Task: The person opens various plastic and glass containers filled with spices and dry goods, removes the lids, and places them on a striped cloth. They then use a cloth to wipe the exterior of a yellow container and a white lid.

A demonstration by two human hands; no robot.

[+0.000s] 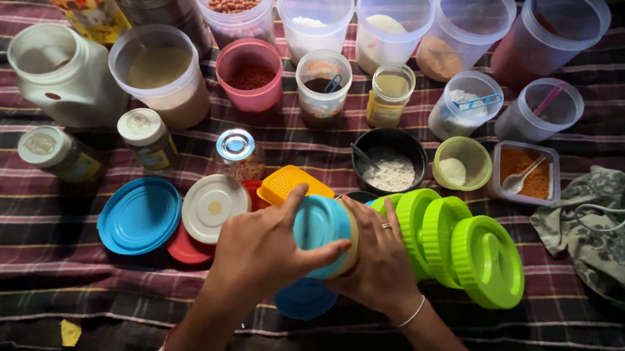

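My left hand [261, 246] grips the blue lid [318, 227] of a small round container held tilted on its side above the cloth. My right hand [377, 265] holds the body of that same container from the right; a ring and a thin bangle show on it. Below the hands lies another blue lid [304, 300]. Right of my right hand stands a row of green lids [468, 252] on edge. A yellow lid [288, 183] lies just beyond my left hand.
A striped cloth [7, 243] covers the floor. Several open jars and tubs of powders and grains [316, 7] stand at the back. A black bowl of white powder [390, 161], a large blue lid [139, 215], a white lid [213, 205] and a crumpled patterned cloth [619, 234] lie around.
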